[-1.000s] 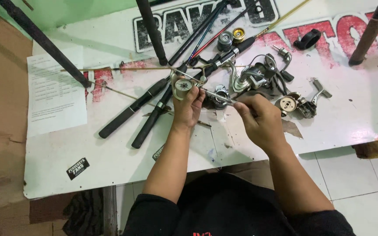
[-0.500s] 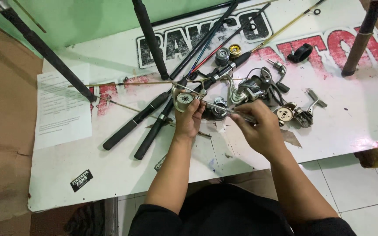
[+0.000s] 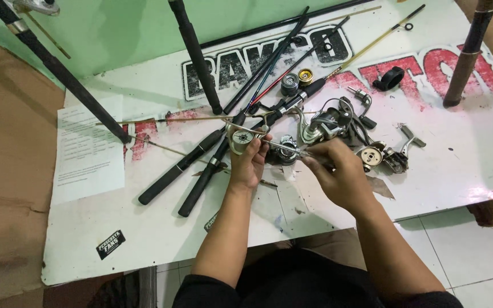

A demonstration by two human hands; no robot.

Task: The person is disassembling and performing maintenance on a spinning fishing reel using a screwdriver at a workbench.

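white table (image 3: 457, 148), black rods (image 3: 181, 166), green wall (image 3: 121, 34)

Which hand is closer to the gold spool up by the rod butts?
Left. The left hand sits below the gold spool, slightly to its left, holding a silver spool. The right hand is lower still, slightly right, and farther off.

Tackle repair workshop: rods (image 3: 185, 166), dismantled reels (image 3: 322, 126)

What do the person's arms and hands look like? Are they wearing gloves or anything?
No gloves. The left hand and right hand are bare, and both forearms are bare too. Dark, black-looking short sleeves begin near the elbows. I see no watch, rings or bracelets on the parts in view.
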